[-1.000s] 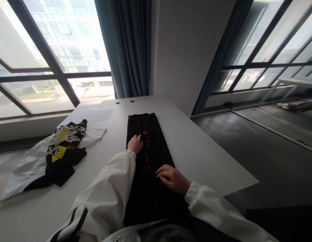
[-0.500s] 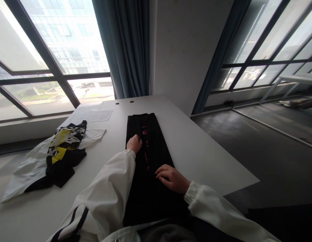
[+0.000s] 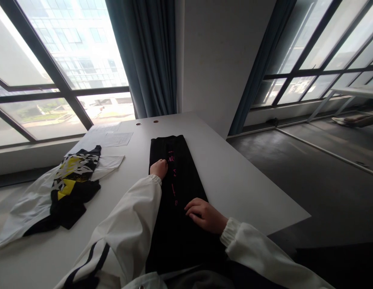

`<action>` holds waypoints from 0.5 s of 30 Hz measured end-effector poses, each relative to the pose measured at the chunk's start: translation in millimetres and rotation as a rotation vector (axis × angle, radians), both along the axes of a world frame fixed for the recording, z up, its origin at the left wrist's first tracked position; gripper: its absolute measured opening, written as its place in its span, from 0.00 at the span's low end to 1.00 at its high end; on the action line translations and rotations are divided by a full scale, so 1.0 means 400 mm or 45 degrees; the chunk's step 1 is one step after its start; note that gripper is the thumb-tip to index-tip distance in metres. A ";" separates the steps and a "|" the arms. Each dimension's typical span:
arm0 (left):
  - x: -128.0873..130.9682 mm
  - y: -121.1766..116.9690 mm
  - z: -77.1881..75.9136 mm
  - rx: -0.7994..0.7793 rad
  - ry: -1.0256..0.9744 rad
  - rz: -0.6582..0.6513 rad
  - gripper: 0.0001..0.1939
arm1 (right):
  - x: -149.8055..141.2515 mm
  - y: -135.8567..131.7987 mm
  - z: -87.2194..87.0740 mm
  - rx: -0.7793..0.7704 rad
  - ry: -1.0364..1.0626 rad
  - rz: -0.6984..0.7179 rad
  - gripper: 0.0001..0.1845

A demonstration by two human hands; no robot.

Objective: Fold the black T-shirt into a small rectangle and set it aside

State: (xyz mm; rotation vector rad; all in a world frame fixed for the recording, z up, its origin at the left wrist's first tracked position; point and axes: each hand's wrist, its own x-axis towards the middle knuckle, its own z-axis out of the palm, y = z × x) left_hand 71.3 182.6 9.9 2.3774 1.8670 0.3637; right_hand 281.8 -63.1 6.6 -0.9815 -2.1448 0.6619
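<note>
A black garment (image 3: 180,237) lies folded into a long strip on the table, with pink lettering running down its middle. It is probably a shirt, though the folds hide its shape. On its left edge, beside the upper letters, is my left hand (image 3: 159,169), fingers curled in and closed on the cloth. My right hand (image 3: 206,216) rests lower down near the right edge, open, with its fingers stretched over the fabric. White sleeves cover both forearms.
A white, black and yellow garment (image 3: 68,184) lies spread at the left of the white table (image 3: 231,184). Paper sheets (image 3: 118,139) are farther back, near two round holes. The table's right edge drops to a grey floor (image 3: 264,152). Behind stand a curtain and a pillar.
My left hand's fingers have curled in more against the black cloth. My right hand stays in place. The view has shifted very slightly.
</note>
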 end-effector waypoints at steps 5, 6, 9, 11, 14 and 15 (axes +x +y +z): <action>-0.002 -0.022 -0.004 -0.004 0.007 0.113 0.16 | 0.001 -0.001 0.003 -0.014 0.021 0.000 0.10; -0.007 -0.027 -0.004 -0.007 0.007 0.152 0.17 | 0.001 -0.001 0.004 -0.019 0.021 0.002 0.10; -0.029 -0.035 -0.002 -0.042 0.008 0.240 0.18 | 0.000 -0.002 0.007 -0.029 0.024 0.012 0.10; -0.047 -0.034 0.003 -0.072 0.013 0.262 0.17 | 0.000 -0.001 0.007 -0.031 0.028 0.014 0.10; -0.077 -0.026 0.021 -0.086 0.029 0.292 0.17 | 0.000 -0.001 0.006 -0.042 0.024 0.010 0.09; -0.091 -0.024 0.031 -0.081 0.035 0.309 0.17 | 0.000 -0.001 0.006 -0.047 0.022 0.007 0.09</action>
